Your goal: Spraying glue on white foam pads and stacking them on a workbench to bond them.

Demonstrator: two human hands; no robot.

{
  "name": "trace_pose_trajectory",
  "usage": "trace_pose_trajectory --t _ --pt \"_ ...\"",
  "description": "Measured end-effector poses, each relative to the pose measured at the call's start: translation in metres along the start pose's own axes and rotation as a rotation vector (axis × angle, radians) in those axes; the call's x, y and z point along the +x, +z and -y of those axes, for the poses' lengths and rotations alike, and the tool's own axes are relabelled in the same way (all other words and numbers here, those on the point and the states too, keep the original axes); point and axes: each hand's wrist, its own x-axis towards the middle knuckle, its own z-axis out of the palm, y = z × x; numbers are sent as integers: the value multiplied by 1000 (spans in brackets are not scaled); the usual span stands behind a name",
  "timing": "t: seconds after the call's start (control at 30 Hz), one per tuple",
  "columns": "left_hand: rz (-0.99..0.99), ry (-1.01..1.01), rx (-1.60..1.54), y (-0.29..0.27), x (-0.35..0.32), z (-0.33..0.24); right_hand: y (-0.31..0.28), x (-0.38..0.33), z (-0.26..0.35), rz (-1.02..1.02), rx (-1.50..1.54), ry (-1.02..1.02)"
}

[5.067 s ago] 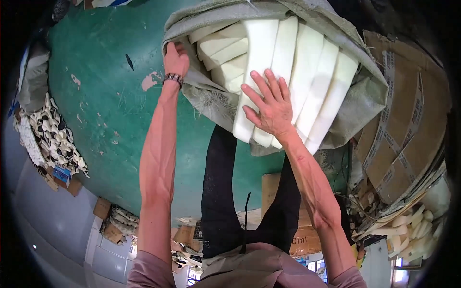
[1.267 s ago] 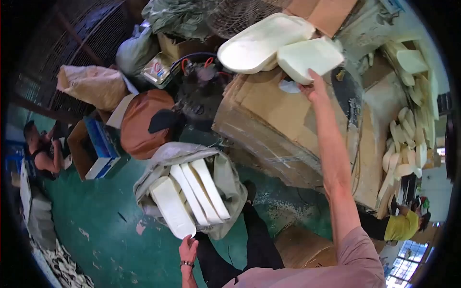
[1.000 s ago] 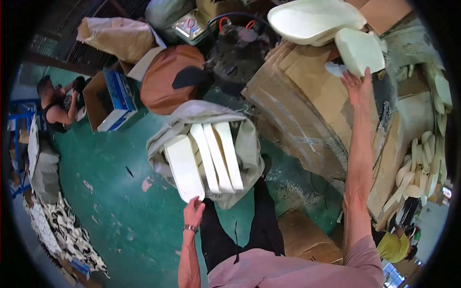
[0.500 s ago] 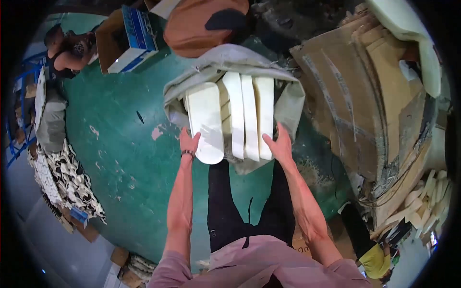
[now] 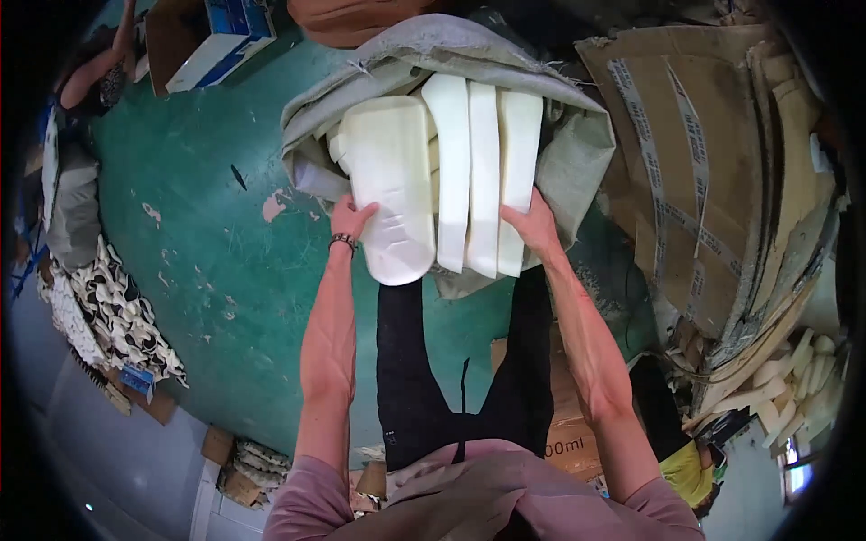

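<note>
An open greyish-white woven sack (image 5: 577, 153) stands before my legs, its rim folded back. Cream foam-like pieces stick out of it toward me: a wide rounded slab (image 5: 390, 171) on the left, and several narrower slabs (image 5: 484, 180) side by side on the right. My left hand (image 5: 350, 218) grips the wide slab's left edge, thumb on its face and fingers partly hidden by it. Across from it, my right hand (image 5: 534, 224) clasps the rightmost slab (image 5: 520, 162), thumb in front, fingers at its outer side. More pieces lie deeper in the sack, mostly hidden.
Flattened cardboard (image 5: 686, 162) is stacked on the right, with loose cream pieces (image 5: 803, 379) below it. A heap of white-and-dark scraps (image 5: 131, 316) lies left on the green floor (image 5: 216, 234). An open box (image 5: 212, 45) and a person (image 5: 95, 81) are at the upper left.
Both hands have moved forward along the slabs and closed on their outer edges. The sack and pieces appear larger and higher in view, as the view has shifted.
</note>
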Motion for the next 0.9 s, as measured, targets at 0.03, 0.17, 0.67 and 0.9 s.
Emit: trace_pose_trajectory --t 0.03,0.17,0.67,0.9 --pt "147 -14 -4 -3 -6 -10 0 2 2 5 -16 -6" --pt "177 174 -237 26 -39 -34 4 21 -3 30 6 -3" --pt "-84 328 301 -22 -321 -224 -80 -104 38 317 347 255" --pt "-155 415 -136 -68 -479 -316 -172 -157 40 674 733 217"
